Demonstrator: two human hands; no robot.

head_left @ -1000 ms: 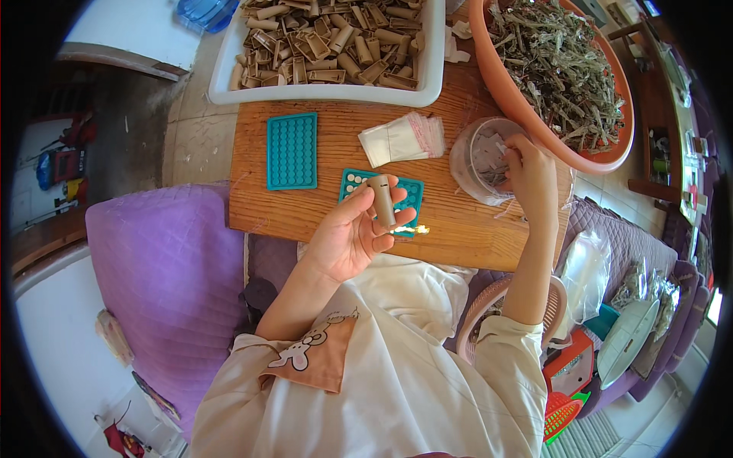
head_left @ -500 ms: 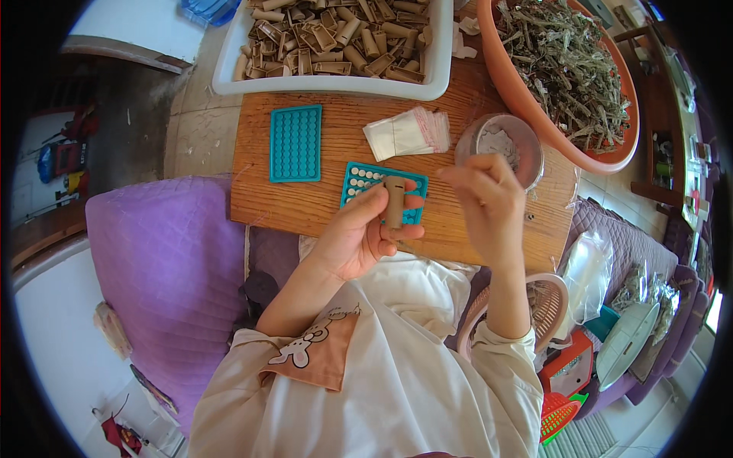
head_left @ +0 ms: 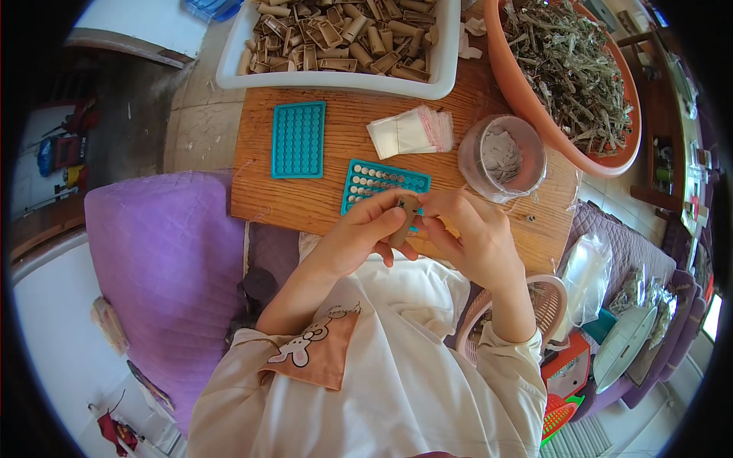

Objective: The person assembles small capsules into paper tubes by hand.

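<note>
Head view showed the left hand (head_left: pixel 359 237) gripping a small brown cardboard tube (head_left: pixel 403 221) above the wooden table (head_left: pixel 321 202), right hand (head_left: pixel 469 233) pinching it from three o'clock; steady, upright holding seemed wise.

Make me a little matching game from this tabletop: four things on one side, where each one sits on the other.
1. small brown tube
2. white rectangular tray of brown tubes
3. empty teal grid mould
4. orange round basin of dried stems

a. far right
b. between both hands
c. far edge of the wooden board
d. left on the board

Pairs: 1-b, 2-c, 3-d, 4-a
</note>
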